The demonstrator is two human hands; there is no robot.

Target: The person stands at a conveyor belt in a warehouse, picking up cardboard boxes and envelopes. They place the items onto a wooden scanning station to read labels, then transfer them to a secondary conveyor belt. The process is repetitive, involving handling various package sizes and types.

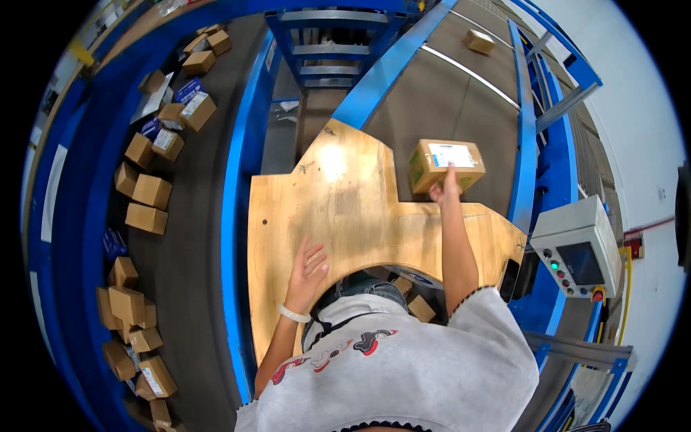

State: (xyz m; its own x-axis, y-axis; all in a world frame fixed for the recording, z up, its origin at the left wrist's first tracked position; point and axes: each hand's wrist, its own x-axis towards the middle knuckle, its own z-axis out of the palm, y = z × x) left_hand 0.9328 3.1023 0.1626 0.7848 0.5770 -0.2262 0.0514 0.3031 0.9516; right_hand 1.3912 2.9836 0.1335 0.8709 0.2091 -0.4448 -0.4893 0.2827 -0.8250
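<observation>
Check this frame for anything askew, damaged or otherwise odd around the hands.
Nothing looks damaged. The cardboard box under the right hand sits slightly tilted just beyond the wooden table edge. The left hand rests flat on the table. The parcels on the left belt lie at mixed angles, some piled up.

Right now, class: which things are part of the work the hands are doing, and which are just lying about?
In hand:
- labelled cardboard box, touched by the right hand
- wooden worktop, under the left hand

Lying about:
- loose boxes on the left belt
- small box on the far belt
- control panel
</observation>
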